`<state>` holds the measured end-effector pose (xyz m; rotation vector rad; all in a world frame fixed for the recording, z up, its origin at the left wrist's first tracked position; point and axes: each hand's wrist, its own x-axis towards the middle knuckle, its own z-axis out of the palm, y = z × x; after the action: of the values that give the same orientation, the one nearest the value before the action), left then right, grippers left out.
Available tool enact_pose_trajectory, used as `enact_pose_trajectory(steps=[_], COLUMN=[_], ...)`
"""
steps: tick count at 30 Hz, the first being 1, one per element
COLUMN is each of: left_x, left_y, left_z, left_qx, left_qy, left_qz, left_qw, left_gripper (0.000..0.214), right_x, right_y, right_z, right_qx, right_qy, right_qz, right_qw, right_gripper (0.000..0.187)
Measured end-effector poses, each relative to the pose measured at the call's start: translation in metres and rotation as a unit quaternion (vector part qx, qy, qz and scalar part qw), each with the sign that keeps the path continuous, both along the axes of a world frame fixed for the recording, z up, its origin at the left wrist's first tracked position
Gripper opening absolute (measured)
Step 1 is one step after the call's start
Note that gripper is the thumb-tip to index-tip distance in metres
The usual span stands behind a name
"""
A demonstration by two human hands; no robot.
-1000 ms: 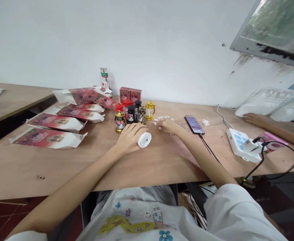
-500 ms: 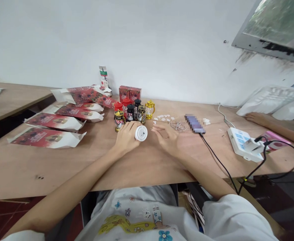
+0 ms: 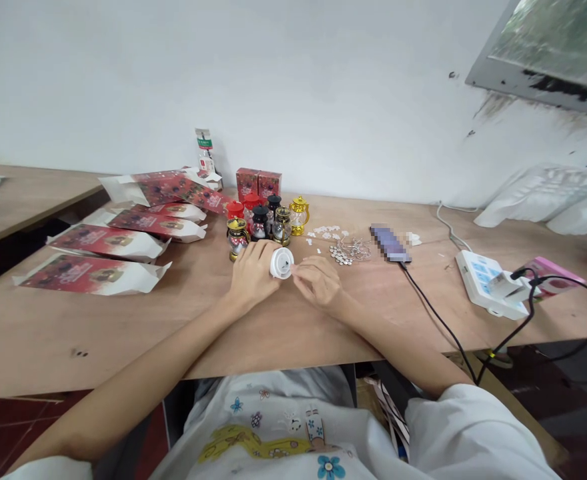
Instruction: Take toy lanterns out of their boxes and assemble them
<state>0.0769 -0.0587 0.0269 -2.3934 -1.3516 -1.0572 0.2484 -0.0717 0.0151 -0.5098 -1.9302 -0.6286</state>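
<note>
Wrapped round a white round plastic piece (image 3: 282, 264), my left hand (image 3: 256, 270) holds it tilted so its recessed face points toward me. A dark spot shows inside the recess. My right hand (image 3: 318, 280) is at the right rim of the piece, thumb and fingertips pinched together; whatever they hold is too small to make out. Just beyond my left hand stand several small lanterns: a gold one (image 3: 299, 215), black ones (image 3: 260, 222) and red ones (image 3: 234, 210). Right of these lie small white pieces (image 3: 326, 232), silver button cells (image 3: 341, 255) and a tangle of thin wire (image 3: 357, 249).
Flattened red printed boxes (image 3: 88, 273) lie at the left, with two upright red boxes (image 3: 258, 181) near the wall. Farther right are a phone (image 3: 390, 245) on a black cable, a white power strip (image 3: 488, 287) with plugs, and a pink box (image 3: 553, 275).
My right hand has moved left to the white piece, and its fingers have closed into a pinch. My left hand stays put. Another person's arm at the right has left the view.
</note>
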Motion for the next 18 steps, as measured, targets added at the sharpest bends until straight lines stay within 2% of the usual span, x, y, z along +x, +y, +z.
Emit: enact_pose_trajectory(steps=[4, 12, 18], left_x=[0.000, -0.001, 0.003], left_y=[0.000, -0.001, -0.004], left_z=[0.000, -0.002, -0.003], left_qx=[0.008, 0.028, -0.003], left_qy=[0.009, 0.022, -0.013], left_qz=[-0.003, -0.014, -0.032], left_qw=[1.000, 0.999, 0.999], left_gripper=[0.029, 0.028, 0.026], right_x=[0.002, 0.004, 0.001], right_y=[0.001, 0.003, 0.003], right_z=[0.000, -0.006, -0.014], right_qx=[0.017, 0.009, 0.025], right_qy=[-0.039, -0.082, -0.029], right_qz=[-0.021, -0.005, 0.042], right_qw=[0.999, 0.997, 0.998], right_gripper=[0.015, 0.017, 0.032])
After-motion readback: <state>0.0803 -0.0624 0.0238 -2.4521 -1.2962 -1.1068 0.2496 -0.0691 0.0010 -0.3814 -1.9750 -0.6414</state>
